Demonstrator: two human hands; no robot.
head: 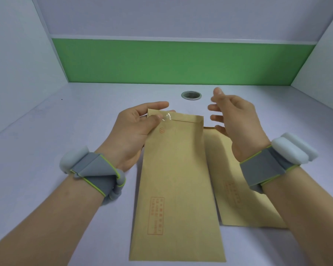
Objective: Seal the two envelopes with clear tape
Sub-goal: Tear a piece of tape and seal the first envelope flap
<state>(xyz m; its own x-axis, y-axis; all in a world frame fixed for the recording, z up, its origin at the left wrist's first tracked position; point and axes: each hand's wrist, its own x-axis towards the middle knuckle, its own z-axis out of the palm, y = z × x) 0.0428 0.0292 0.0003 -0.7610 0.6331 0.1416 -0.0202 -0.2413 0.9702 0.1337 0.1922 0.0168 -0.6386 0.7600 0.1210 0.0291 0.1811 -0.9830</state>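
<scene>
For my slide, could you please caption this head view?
Left hand pinches a taped envelope at its flap; open right hand hovers over the second envelope.

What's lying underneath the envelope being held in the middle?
Under the held envelope, a second envelope lies on the table, showing to its right. Its left edge is covered, as is the table beneath both. The left hand pinches the top corner.

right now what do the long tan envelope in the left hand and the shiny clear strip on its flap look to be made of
The long tan envelope looks like matte kraft paper: flat brown face, crisp flap fold, red printed box. The shiny clear strip looks like glossy plastic tape: see-through, with white glare and small wrinkles. The left hand pinches that corner.
</scene>
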